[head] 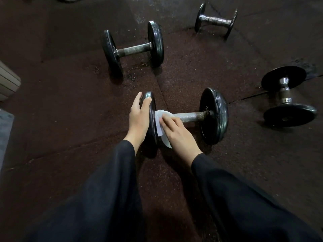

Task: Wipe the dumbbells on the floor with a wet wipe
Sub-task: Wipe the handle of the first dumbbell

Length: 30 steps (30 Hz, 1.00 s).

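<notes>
A black dumbbell (212,116) with a grey metal bar lies on the dark rubber floor in front of me. My left hand (139,114) rests on the outer face of its left plate, with the thumb hooked over the rim. My right hand (176,131) presses a white wet wipe (160,119) against the bar's left end and the inner face of that plate, fingers laid over the wipe. Part of the wipe is hidden under my hand. Three more dumbbells lie around: one behind (133,48), one far back (215,20), one at the right (286,96).
The floor (70,110) is dark speckled rubber matting with seams between tiles. A pale ribbed object (7,81) sits at the left edge. My black sleeves fill the lower part of the view.
</notes>
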Tool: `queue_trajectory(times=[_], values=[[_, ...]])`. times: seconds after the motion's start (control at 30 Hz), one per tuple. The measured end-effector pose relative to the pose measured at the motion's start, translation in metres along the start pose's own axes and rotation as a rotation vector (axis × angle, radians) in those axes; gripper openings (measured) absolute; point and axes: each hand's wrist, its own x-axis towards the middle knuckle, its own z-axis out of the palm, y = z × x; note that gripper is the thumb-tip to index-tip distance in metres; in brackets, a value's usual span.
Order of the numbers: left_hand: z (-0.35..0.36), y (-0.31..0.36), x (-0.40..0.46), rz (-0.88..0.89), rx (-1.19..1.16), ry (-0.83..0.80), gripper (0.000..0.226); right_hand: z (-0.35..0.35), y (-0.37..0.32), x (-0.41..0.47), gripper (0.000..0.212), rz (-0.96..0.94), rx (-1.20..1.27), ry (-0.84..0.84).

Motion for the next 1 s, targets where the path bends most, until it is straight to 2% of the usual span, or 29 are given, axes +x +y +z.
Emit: queue_trajectory(times=[0.13, 0.27, 0.37, 0.5, 0.57, 0.67, 0.73, 0.87, 1.0], values=[[0.000, 0.001, 0.001, 0.010, 0.011, -0.002, 0.050, -0.006, 0.014, -0.013, 0.041, 0.225, 0.058, -0.018], [0.000, 0.000, 0.001, 0.005, 0.007, -0.001, 0.050, -0.012, 0.019, -0.016, 0.057, 0.408, 0.102, -0.110], [0.000, -0.001, 0.000, 0.017, 0.007, 0.003, 0.050, -0.009, 0.011, -0.005, 0.038, 0.362, 0.115, -0.091], [0.001, -0.001, 0.001, 0.019, 0.006, 0.001, 0.050, -0.012, 0.006, -0.003, 0.047, 0.245, 0.009, -0.154], [0.001, -0.001, 0.000, 0.014, 0.003, 0.000, 0.050, -0.014, 0.013, -0.006, 0.034, 0.313, -0.042, -0.153], [0.001, -0.001, 0.000, 0.009, -0.002, -0.010, 0.050, -0.015, 0.023, 0.000, 0.027, 0.495, -0.047, -0.156], [0.000, -0.001, 0.000, 0.005, -0.003, -0.006, 0.050, -0.015, 0.024, 0.006, 0.021, 0.521, -0.094, -0.166], [0.000, -0.002, -0.001, 0.010, 0.004, -0.002, 0.050, -0.021, 0.017, 0.004, 0.021, 0.547, -0.182, -0.288], [0.000, -0.002, -0.001, 0.010, -0.002, 0.007, 0.050, -0.025, 0.015, 0.011, 0.021, 0.635, -0.203, -0.254]])
